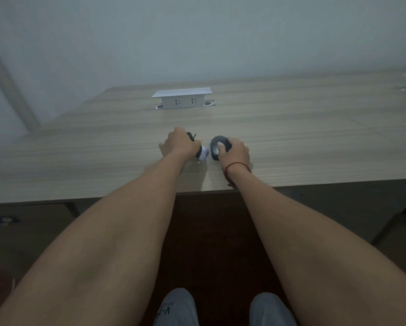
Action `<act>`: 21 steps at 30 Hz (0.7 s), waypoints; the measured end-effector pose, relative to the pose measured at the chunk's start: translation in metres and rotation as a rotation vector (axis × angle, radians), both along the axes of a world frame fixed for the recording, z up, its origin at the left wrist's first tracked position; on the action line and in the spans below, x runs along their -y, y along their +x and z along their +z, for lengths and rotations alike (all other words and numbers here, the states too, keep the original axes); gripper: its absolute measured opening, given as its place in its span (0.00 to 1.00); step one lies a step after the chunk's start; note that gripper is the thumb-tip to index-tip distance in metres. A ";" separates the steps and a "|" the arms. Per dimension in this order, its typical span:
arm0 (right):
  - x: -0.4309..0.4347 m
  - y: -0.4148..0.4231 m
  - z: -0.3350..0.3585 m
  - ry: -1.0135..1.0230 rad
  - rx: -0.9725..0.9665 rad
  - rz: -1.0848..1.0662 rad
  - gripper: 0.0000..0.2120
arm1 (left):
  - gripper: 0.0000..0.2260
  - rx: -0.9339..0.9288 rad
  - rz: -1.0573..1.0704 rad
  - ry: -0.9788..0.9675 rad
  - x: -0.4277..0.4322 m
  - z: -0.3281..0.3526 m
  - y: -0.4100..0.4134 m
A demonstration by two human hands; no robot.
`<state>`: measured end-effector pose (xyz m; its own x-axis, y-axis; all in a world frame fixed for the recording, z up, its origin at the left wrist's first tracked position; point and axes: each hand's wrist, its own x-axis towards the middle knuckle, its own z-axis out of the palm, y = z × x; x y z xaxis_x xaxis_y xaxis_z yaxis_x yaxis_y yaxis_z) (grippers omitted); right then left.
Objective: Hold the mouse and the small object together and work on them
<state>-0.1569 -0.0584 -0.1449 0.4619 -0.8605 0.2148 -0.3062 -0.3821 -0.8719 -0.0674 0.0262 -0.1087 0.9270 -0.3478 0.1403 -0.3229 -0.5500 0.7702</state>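
On table: left hand grips dark object; right hand holds grey ring.

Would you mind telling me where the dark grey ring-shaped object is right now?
In the head view, the dark grey ring-shaped object is gripped by the right hand just above the light wooden table, right of the left hand and nearer than the white socket box.

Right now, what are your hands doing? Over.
Left hand grips a black-and-white thing, unclear what. Right hand grips a dark ring. Socket box beyond on table, nothing between.
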 end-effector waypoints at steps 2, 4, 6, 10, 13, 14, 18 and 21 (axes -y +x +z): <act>0.002 0.002 -0.002 -0.006 -0.005 0.006 0.20 | 0.17 -0.058 -0.036 -0.073 -0.002 -0.004 0.002; 0.004 0.004 -0.004 -0.048 -0.030 -0.008 0.20 | 0.16 -0.114 -0.089 -0.111 -0.003 -0.010 0.000; 0.004 0.007 -0.007 -0.094 -0.072 -0.017 0.24 | 0.16 -0.033 -0.084 0.006 -0.005 -0.011 0.001; 0.006 0.010 -0.010 -0.175 -0.206 0.020 0.37 | 0.18 0.108 0.014 0.021 -0.005 0.004 0.007; 0.014 0.005 -0.006 -0.118 -0.197 0.133 0.38 | 0.19 -0.040 -0.043 -0.233 -0.001 0.005 0.009; 0.016 0.003 -0.005 -0.091 -0.184 0.171 0.37 | 0.19 -0.106 -0.072 -0.298 0.000 0.003 0.008; 0.014 0.001 -0.006 -0.124 -0.192 0.227 0.32 | 0.18 -0.106 -0.015 -0.183 0.003 -0.004 0.006; 0.011 0.001 -0.006 -0.161 -0.227 0.204 0.37 | 0.17 0.059 0.030 -0.011 0.000 0.013 0.010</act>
